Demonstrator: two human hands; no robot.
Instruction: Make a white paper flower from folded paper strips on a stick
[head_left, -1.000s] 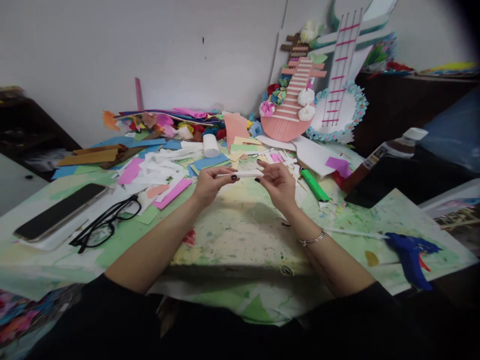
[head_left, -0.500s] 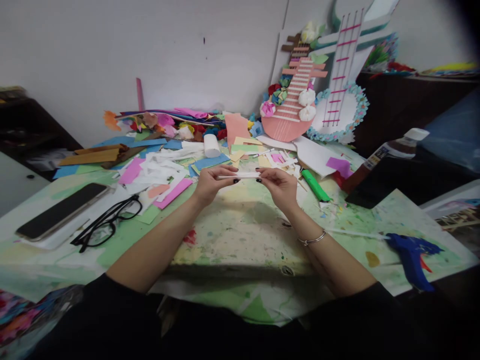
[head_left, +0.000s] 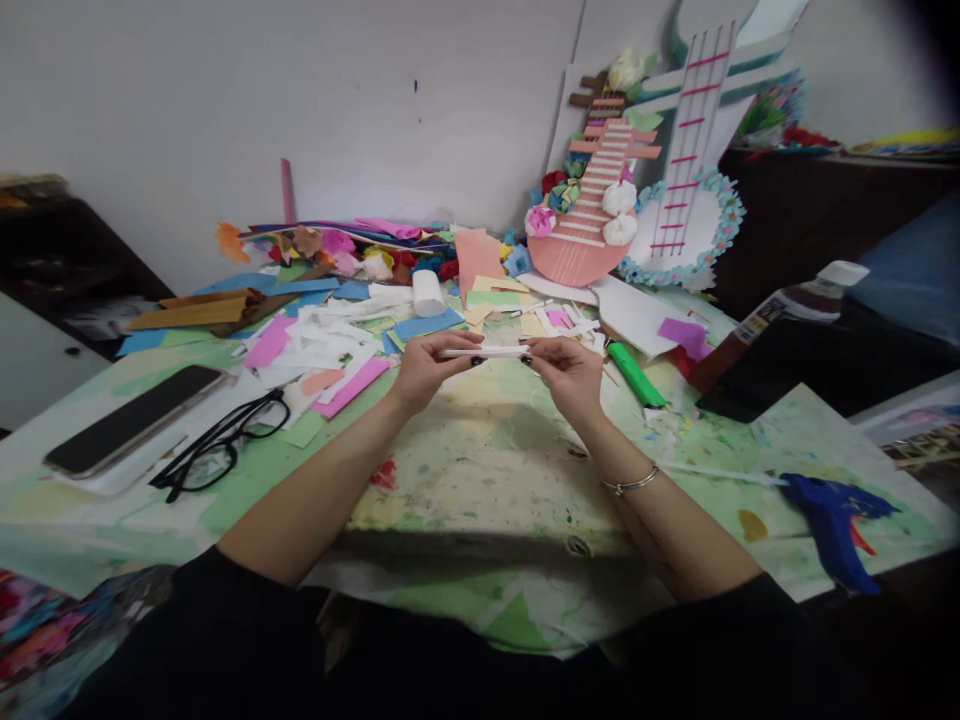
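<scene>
A thin white paper strip (head_left: 486,352) is held level between both hands above the paint-stained table (head_left: 487,450). My left hand (head_left: 427,368) pinches its left end between thumb and fingers. My right hand (head_left: 571,372) pinches the right end, with a bracelet on its wrist. Both hands hover just in front of a heap of coloured paper scraps (head_left: 352,320).
A phone (head_left: 135,418) and black glasses (head_left: 217,448) lie at the left. A green marker (head_left: 634,372), a brown bottle (head_left: 765,322) and a blue glue gun (head_left: 832,512) are at the right. Two paper guitar models (head_left: 600,200) lean on the wall behind.
My right hand's fingers have closed onto the strip's right end and both hands drew slightly closer together. The view shifted a little.
</scene>
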